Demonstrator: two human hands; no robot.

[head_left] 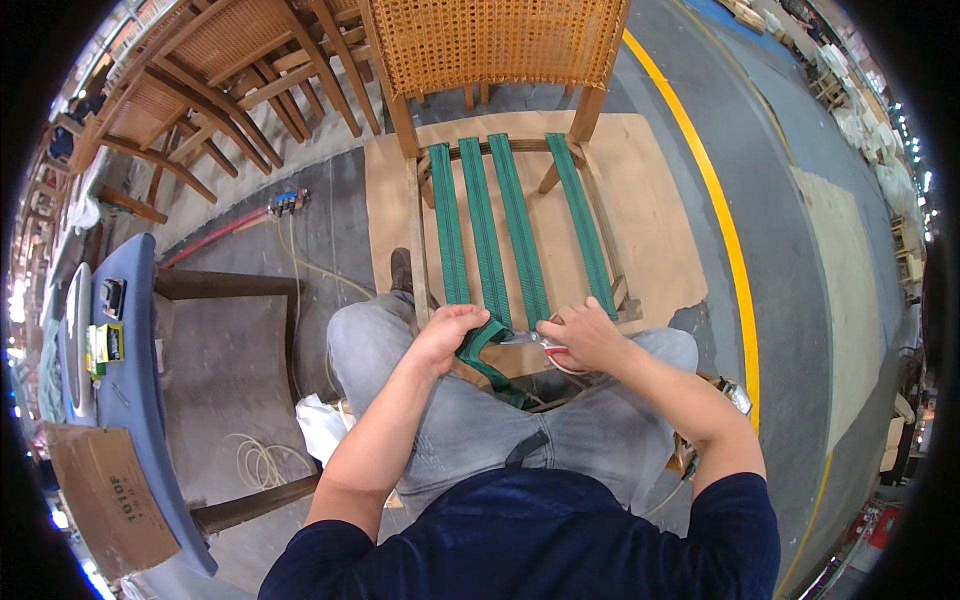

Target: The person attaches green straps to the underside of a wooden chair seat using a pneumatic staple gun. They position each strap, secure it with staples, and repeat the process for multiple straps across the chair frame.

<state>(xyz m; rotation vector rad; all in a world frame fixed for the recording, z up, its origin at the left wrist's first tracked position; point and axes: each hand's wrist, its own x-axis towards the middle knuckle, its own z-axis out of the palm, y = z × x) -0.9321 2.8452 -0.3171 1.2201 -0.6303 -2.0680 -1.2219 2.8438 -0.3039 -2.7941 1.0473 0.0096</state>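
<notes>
Left hand: clamped on the loose end of the green webbing strap at the front rail of the chair frame; fingers curled tight, pulling the strap toward the body
Right hand: closed round red-handled scissors, just right of the left-hand grip; blades point left at the strap, almost touching it
Strap: runs from the grip down over the rail and hangs between the knees — the tail is dark green and slack
Seat: four green straps already span the frame, beyond both hands; the cane chair back stands farther out
Step in hand: I judge this is trimming — the strap end is held taut for a cut
Next move calls for: steady tension from the left, blades set square across the webbing, clear of the left fingers
Off to the left of the grip: a blue table; a cardboard box beside it
</notes>
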